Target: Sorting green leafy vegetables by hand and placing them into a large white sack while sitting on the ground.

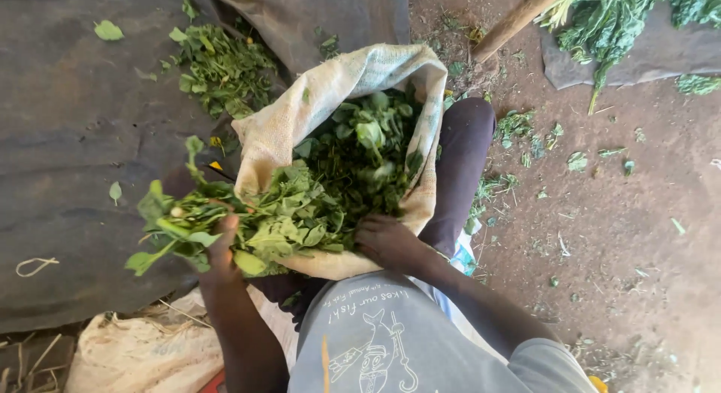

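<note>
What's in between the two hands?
In the head view, loose green leaves heaped at the sack's mouth lie between the left hand and right hand.

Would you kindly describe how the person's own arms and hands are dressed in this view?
Both arms are bare from above the elbow down. The left hand and right hand wear no gloves, and no rings, watch or bracelet show. The only clothing at the arms is a grey short-sleeved T-shirt with a pale printed drawing on its front; its right sleeve ends at the upper arm.

woven sack [330,93] | centre, open, beige | second pale sack [143,352] | bottom left, crumpled
</note>
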